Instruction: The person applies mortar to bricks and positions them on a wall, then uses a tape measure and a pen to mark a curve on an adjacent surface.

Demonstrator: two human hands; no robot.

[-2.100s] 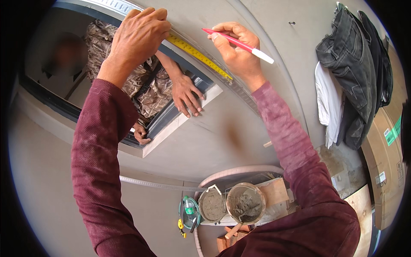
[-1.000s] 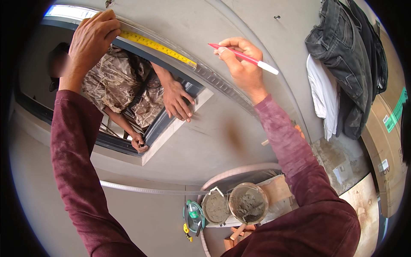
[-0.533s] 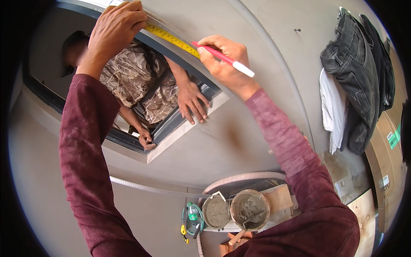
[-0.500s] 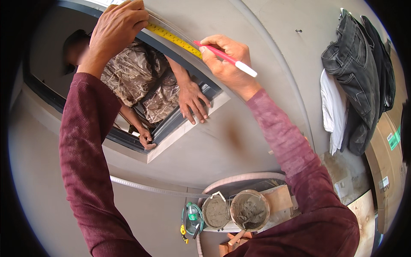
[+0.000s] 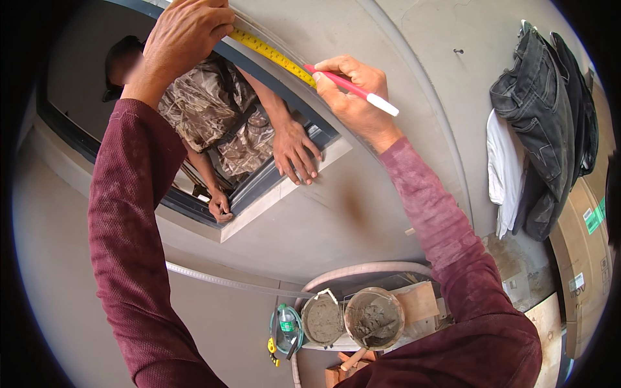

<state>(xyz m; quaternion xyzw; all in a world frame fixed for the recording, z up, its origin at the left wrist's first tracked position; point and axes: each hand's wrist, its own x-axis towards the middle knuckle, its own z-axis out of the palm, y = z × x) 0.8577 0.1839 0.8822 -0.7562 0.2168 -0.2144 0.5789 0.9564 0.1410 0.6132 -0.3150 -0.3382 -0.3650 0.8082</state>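
Observation:
My left hand [image 5: 187,42], at the top of the window frame, is closed on the yellow tape measure [image 5: 272,55]; its case does not show. The tape's blade runs along the upper frame edge toward my right hand [image 5: 361,90]. That hand grips a red marker [image 5: 352,87] with a white end, its point beside the tape. My right thumb meets the end of the visible blade, but I cannot tell whether it pinches it. Below the tape is the dark window frame [image 5: 291,97] set in the grey wall.
A person in a camouflage shirt [image 5: 207,110] is behind the opening, one hand [image 5: 296,154] on the sill. Two buckets of mortar, one nearer the middle [image 5: 375,317], and a green-labelled bottle [image 5: 286,323] stand below. Trousers [image 5: 533,116] hang at right by cardboard [image 5: 588,252].
The view has shifted slightly, so both my hands, the tape and the marker sit a little further right in the picture. My grip looks the same.

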